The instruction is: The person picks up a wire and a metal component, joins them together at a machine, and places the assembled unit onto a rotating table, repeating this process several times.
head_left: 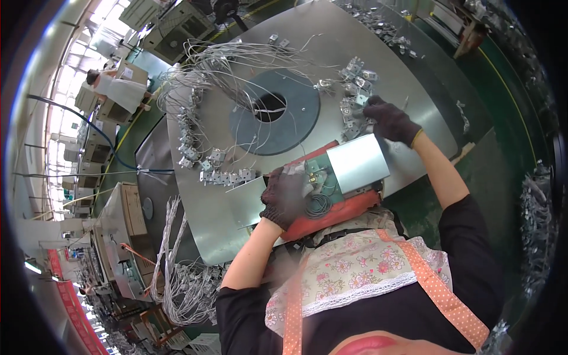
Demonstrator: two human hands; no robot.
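My right hand [391,121], in a dark knitted glove, reaches over the metal table. Its fingers are bent together around a small silver metal part [361,99] at the edge of a pile of similar parts [357,77]. Closer to me, my left hand [285,192], gloved too, is smeared by motion over the left side of a red-edged work fixture [319,220]; its fingertips cannot be made out. The fixture has a green plate [332,173], a shiny silver cover [358,163] on its right and a grey coil of wire [318,205] in its middle.
On the table [207,236], a bundle of thin wires [236,59] with small metal ends curves around a grey disc [302,118] with a central hole. More wires [171,278] hang at the left. A person [121,89] is farther off at the upper left.
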